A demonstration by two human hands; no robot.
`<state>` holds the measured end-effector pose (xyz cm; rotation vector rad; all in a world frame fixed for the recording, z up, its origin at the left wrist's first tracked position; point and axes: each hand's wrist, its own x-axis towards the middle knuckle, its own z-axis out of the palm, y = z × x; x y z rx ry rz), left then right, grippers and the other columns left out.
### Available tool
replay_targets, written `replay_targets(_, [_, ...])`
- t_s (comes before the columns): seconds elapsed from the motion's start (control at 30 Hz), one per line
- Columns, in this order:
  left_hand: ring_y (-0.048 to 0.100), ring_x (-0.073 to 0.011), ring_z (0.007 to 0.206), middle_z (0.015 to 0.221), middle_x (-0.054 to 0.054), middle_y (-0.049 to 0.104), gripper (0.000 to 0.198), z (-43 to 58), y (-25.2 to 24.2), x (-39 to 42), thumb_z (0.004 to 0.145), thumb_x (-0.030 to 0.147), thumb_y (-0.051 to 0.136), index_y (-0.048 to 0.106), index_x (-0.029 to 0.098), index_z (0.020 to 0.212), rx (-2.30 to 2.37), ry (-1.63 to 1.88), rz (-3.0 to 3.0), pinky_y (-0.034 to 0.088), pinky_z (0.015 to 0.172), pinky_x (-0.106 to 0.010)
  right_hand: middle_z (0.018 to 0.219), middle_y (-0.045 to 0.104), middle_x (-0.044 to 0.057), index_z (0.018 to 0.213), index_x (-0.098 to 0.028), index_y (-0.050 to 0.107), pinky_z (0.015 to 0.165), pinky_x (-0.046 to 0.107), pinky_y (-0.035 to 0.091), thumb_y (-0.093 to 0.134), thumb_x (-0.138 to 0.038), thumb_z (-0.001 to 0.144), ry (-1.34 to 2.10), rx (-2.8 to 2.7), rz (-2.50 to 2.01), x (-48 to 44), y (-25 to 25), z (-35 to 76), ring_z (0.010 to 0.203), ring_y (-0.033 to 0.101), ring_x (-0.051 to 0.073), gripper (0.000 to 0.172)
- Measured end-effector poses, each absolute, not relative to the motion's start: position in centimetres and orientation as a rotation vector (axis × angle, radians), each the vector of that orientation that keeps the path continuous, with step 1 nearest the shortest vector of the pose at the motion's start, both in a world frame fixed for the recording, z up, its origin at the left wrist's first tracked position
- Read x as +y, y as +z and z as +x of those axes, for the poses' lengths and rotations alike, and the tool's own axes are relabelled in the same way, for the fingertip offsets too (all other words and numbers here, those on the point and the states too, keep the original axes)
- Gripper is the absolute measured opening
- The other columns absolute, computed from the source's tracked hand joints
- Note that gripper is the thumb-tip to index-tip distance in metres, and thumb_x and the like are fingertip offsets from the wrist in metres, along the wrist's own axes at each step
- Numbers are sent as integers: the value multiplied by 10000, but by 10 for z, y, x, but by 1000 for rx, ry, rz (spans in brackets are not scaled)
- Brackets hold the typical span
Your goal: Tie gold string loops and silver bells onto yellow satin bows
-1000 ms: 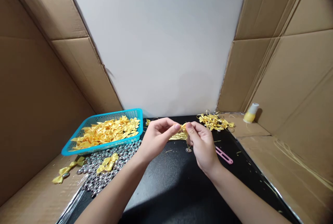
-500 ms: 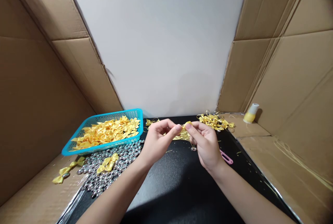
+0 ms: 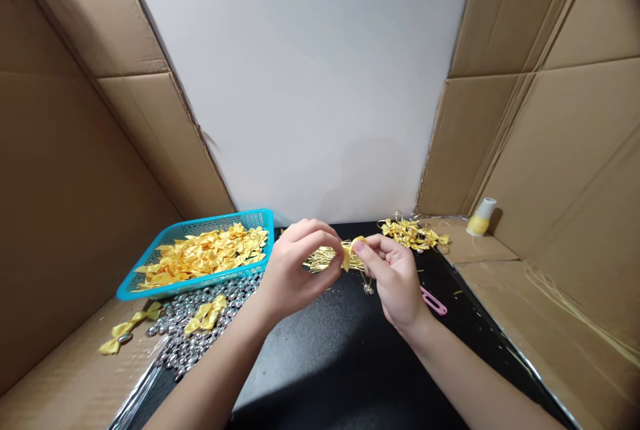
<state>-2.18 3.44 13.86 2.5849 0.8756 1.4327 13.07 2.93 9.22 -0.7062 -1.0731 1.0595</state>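
Observation:
A yellow ribbon bow (image 3: 347, 258) is held up between my hands above the far part of the black table. My right hand (image 3: 395, 277) pinches its right side between thumb and fingers. At its left edge, the thumb and curled fingers of my left hand (image 3: 303, 273) close together on the bow, partly hiding it. A small silver bead (image 3: 369, 289) dangles on gold cord below my right fingers. Behind my hands lies a bundle of gold cords (image 3: 320, 258), partly covered by them.
A blue basket (image 3: 193, 278) of yellow bows stands left, beside many silver beads (image 3: 187, 343) with loose bows on and near them. A pile of bows with cords (image 3: 413, 233), a pink tool (image 3: 434, 302) and a yellow-white spool (image 3: 481, 218) are right. Cardboard walls (image 3: 500, 17) flank the table.
My left hand has turned and shifted a little left, its fingers now arched over. More of the yellow bow shows between the hands. My right hand keeps its pinch.

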Motion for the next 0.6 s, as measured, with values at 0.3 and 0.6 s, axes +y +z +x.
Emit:
replay_targets(0.3, [587,-155,728,769,-31,648,78,-27,140,37,829,210,606,582,204,755,929,1228,2622,441,689,-278,522,500,-53,689,-170,666,468,205,320,702,-360,775,1037,-1109,-731,27,91,131,474,359,61,212])
replay_targets(0.6, [531,-130,729,788,-9,584,147,-31,140,38,909,259,516,502,183,784,968,877,2527,417,683,-260,612,585,-16,716,-147,658,500,212,356,754,-380,704,1134,-1348,-817,29,101,142,532,449,83,252])
